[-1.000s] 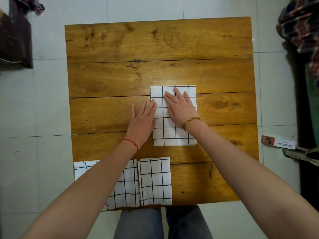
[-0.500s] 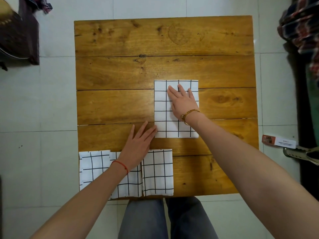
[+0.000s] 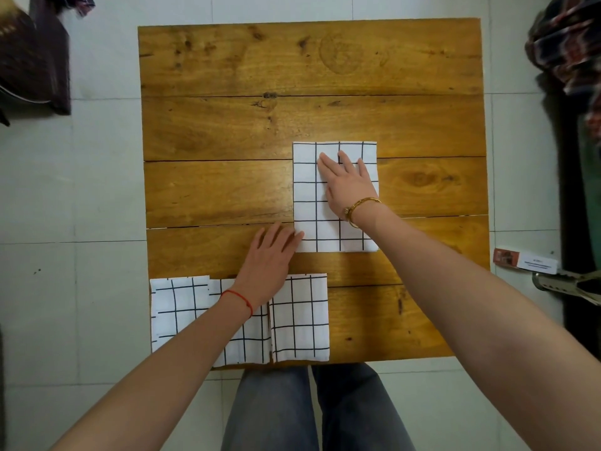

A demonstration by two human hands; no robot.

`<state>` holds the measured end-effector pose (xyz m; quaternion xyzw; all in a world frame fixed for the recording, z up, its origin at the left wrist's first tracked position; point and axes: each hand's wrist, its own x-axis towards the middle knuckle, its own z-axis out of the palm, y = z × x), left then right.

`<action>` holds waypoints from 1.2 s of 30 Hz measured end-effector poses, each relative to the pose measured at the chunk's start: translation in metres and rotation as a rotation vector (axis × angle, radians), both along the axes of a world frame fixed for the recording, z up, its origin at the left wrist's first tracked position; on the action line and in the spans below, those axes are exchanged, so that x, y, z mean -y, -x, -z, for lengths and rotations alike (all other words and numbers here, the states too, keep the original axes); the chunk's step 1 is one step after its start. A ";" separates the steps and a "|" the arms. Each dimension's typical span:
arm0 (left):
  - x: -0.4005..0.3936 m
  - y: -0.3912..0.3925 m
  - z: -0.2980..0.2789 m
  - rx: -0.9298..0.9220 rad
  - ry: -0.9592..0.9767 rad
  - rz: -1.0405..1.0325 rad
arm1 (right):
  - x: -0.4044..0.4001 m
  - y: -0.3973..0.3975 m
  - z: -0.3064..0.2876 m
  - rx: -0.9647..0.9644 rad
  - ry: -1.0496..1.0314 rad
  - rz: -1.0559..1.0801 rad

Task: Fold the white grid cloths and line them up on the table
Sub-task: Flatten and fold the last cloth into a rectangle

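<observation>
A folded white grid cloth [image 3: 328, 237] lies flat near the middle of the wooden table [image 3: 292, 125]. My right hand [image 3: 346, 187] presses on it, palm down, fingers spread. My left hand [image 3: 271, 255] rests flat on the wood at the cloth's lower left corner, fingertips touching its edge. Along the table's near edge lie three more folded grid cloths side by side: the left cloth [image 3: 177, 307], the middle cloth [image 3: 252, 343] partly hidden under my left forearm, and the right cloth [image 3: 299, 317].
The table stands on a pale tiled floor [image 3: 65, 190]. Dark fabric [image 3: 29, 60] lies at the upper left, patterned clothes [image 3: 572, 47] hang at the right. A small labelled box [image 3: 525, 260] and a sandal [image 3: 569, 284] sit on the floor by the table's right edge.
My left hand slid off the middle cloth, down and left to its lower left corner. My right hand stayed pressed on the cloth.
</observation>
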<state>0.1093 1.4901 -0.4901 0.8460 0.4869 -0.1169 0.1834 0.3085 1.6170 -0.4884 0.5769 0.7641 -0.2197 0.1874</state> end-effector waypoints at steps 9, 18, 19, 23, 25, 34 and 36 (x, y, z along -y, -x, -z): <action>0.007 0.005 -0.002 0.033 0.034 0.208 | 0.002 0.000 0.002 -0.016 -0.014 0.006; -0.022 -0.006 -0.011 0.372 0.004 -0.305 | 0.013 -0.029 -0.001 -0.342 -0.153 0.123; -0.030 -0.010 -0.010 0.380 0.011 -0.405 | 0.015 -0.035 -0.003 -0.382 -0.207 0.184; -0.062 -0.029 -0.005 0.467 0.145 -0.778 | 0.028 -0.060 -0.008 -0.363 -0.377 0.593; -0.075 -0.037 -0.001 0.518 0.210 -0.933 | 0.035 -0.066 -0.006 -0.286 -0.328 0.843; -0.101 -0.060 0.002 0.546 0.382 -1.102 | 0.037 -0.060 -0.004 -0.386 -0.028 1.221; -0.102 -0.059 0.001 0.547 0.403 -1.092 | 0.035 -0.059 -0.005 -0.438 -0.004 1.256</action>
